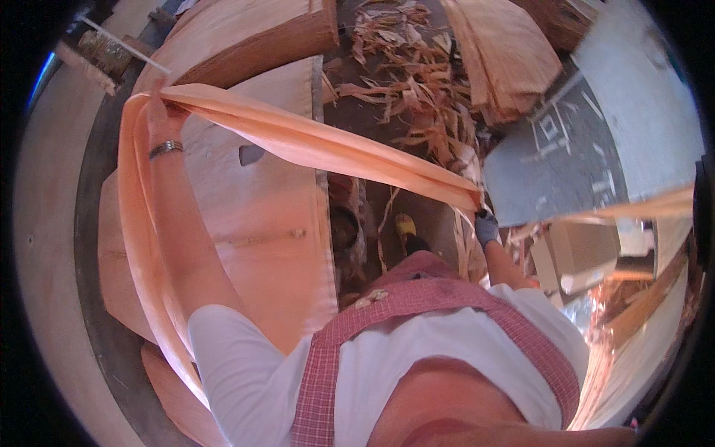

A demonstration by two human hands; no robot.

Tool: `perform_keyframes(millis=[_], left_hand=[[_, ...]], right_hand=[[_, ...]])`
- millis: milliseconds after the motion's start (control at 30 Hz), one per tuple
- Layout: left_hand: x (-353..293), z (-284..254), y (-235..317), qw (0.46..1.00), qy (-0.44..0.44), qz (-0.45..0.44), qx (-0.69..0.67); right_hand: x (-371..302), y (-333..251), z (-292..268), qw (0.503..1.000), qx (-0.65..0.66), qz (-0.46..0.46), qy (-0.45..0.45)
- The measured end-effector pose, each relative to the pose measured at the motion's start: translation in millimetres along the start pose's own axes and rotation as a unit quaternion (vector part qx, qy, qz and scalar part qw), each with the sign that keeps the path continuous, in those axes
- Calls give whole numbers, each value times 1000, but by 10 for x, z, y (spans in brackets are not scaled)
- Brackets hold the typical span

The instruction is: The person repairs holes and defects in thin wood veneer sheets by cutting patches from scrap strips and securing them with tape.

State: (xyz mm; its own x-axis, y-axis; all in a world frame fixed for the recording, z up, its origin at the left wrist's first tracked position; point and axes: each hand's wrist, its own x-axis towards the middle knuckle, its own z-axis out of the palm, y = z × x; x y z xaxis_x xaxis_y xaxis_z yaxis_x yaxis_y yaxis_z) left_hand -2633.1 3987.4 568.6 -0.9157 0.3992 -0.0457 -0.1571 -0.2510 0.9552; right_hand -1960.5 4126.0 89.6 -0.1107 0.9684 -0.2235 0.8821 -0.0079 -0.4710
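A broad wooden sheet [261,186] lay flat at the left of the frame, a dark slot in its upper part; edges of other wood sheets [119,261] showed from under it. The dark floor [345,138], running down the centre, bore a loose heap of torn wood scraps [428,100] towards the top, and a yellow shoe [404,225] lower down. At upper right, a grey flat surface [532,194] carried scattered thin pale slivers [549,128].

This looks like a woodworking workshop, shown by the stacked wood sheets [257,37] and heaped wood scraps [432,112].
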Motion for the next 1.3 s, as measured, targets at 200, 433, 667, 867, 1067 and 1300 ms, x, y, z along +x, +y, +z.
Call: perform_keyframes(millis=[200, 433, 667, 867, 1067, 1300], left_hand=[[986, -325, -1273, 991, -63, 15, -115], [949, -1135, -3342, 964, 28, -200, -171], [666, -1458, -3749, 937, 14, -241, -255], [492, -1237, -3349, 933, -63, -311, -171], [-76, -248, -2705, 855, -312, -69, 409], [671, -156, -3789, 652, -252, 346, 626]], right_hand=[[1364, 185, 439, 950, 149, 113, 250], [1324, -343, 689, 984, 144, -21, 103], [1046, -3802, 850, 899, 243, -345, -116], [1294, -5523, 1316, 943, -62, -289, -153], [1500, -5381, 1948, 904, -248, -341, -61], [1385, -5551, 1737, 787, -384, -469, -118]])
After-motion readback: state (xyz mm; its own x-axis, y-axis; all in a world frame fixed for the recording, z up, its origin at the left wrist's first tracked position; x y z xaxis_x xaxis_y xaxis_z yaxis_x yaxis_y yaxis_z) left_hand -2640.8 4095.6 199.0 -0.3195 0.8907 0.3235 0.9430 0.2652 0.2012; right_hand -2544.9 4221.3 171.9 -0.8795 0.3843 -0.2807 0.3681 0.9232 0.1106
